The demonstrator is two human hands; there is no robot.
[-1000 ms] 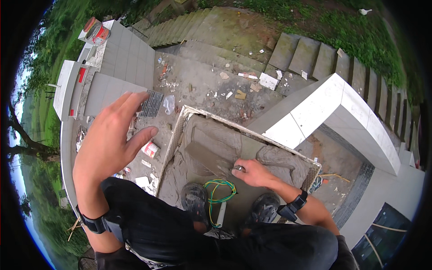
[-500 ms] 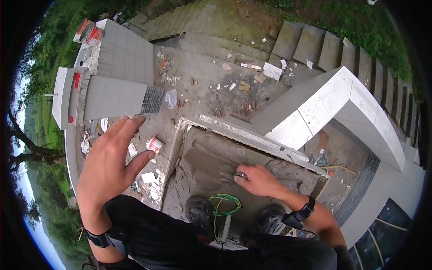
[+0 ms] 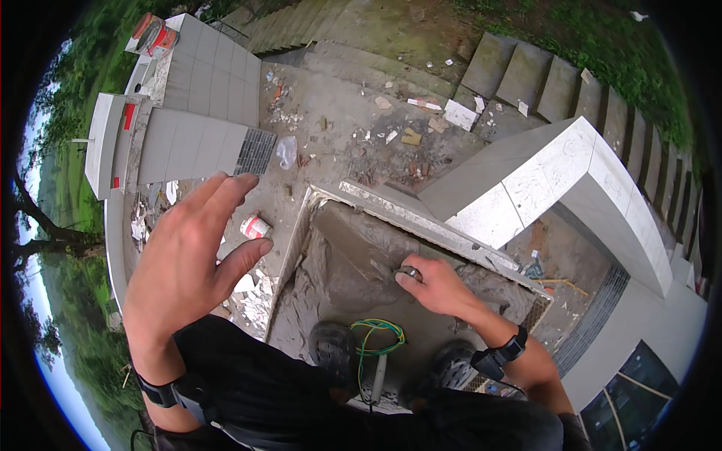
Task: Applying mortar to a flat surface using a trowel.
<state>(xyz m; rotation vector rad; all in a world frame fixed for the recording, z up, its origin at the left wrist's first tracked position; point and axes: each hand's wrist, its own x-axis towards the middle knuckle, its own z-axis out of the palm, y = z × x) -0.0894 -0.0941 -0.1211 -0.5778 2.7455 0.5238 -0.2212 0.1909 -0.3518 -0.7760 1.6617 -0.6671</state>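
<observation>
My right hand is closed round the short dark handle of what looks like a plastering trowel, low over wet grey mortar. Its blade is hard to pick out from the mortar, which has a smoother streak beside the hand and rough folds around it. My left hand hangs in the air left of the mortar bed, fingers stretched and thumb apart, with nothing in it. Between my two shoes, a coil of green-yellow wire rises from a pale pipe.
I am high up on a raised pillar top with a pale slab edge. A white stone-clad wall curves off to the right. Below are scattered rubble, a paint bucket and concrete steps. More buckets stand on the left wall.
My right hand has shifted slightly away from me and to the right over the mortar. The left hand has drifted a little up and right, still spread.
</observation>
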